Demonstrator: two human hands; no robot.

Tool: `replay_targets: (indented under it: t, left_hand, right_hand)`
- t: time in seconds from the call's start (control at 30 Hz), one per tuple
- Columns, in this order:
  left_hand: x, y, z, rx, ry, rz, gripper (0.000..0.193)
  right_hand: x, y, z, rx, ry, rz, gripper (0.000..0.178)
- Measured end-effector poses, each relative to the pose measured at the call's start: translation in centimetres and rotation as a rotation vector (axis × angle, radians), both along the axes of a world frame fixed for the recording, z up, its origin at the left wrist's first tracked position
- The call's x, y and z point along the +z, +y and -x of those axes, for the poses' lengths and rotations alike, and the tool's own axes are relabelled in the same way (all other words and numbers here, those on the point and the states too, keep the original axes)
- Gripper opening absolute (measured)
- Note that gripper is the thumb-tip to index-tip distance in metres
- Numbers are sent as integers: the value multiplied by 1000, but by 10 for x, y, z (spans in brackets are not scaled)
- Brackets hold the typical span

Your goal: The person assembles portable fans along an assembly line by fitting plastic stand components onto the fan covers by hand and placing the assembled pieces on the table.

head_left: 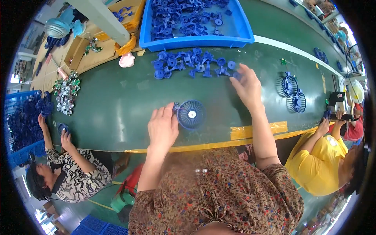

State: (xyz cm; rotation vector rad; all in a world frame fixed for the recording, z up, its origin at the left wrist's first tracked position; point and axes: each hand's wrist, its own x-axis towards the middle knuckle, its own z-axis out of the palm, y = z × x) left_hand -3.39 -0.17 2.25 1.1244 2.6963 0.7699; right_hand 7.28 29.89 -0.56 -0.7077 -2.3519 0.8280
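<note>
A round dark-blue fan cage point(191, 114) with thin ribs and a white hub lies on the green table in front of me. My left hand point(163, 127) is closed on the short stub at its left side. Farther away and to the right, my right hand point(249, 87) pinches a small blue plastic part point(236, 75) between thumb and fingers. That part is at the right end of a loose pile of blue plastic parts point(196, 64) with round discs and brackets. Fingers partly cover it, so its full shape is hidden.
A blue tray point(196, 42) of similar parts stands behind the pile. Two fan cages point(299, 102) lie to the right, and small metal-and-green pieces point(66, 94) are heaped at left. Co-workers sit on both sides, one in a yellow shirt point(319, 164). Yellow tape point(258, 130) marks the near edge.
</note>
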Motion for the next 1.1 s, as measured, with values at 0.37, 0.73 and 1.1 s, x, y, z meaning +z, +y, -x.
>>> replay_targets:
  t: [0.37, 0.73, 1.1]
  left_hand:
    - [6, -2, -3, 9, 15, -124, 12]
    - [-8, -11, -8, 67, -267, -232, 11]
    - [-9, -10, -10, -27, 89, -305, 5]
  right_hand:
    - [-4, -21, -36, -4, -86, -73, 31]
    - [30, -112, -19, 387, 6, 34, 32]
    - [19, -132, -10, 392, -93, -164, 36]
